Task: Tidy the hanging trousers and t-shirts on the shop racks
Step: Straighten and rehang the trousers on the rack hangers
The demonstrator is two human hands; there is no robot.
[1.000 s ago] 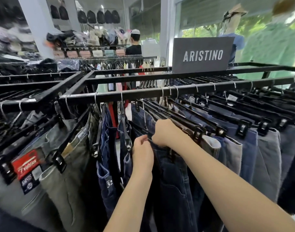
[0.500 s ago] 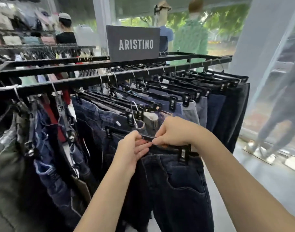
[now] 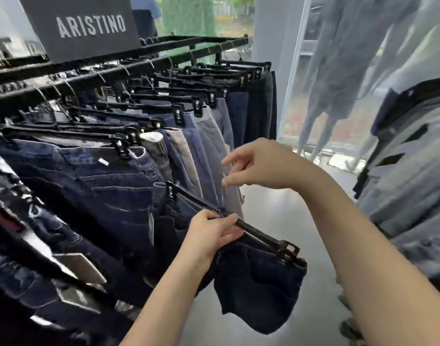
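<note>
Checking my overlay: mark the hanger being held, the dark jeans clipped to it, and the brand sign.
hanger point(image 3: 260, 234), head view, bare bar near its lower clip.
dark jeans point(image 3: 259, 290), head view, middle of the hanging denim.
brand sign point(image 3: 89, 27), head view, middle of the board face.

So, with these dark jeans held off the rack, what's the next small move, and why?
Probably raise the hanger up to the rail and hook it on. The left hand grips its bar, tilted and low, with the dark jeans dangling clear of the row; the right hand, fingers spread, is beside the grey trousers, seemingly ready to part a gap.
</note>
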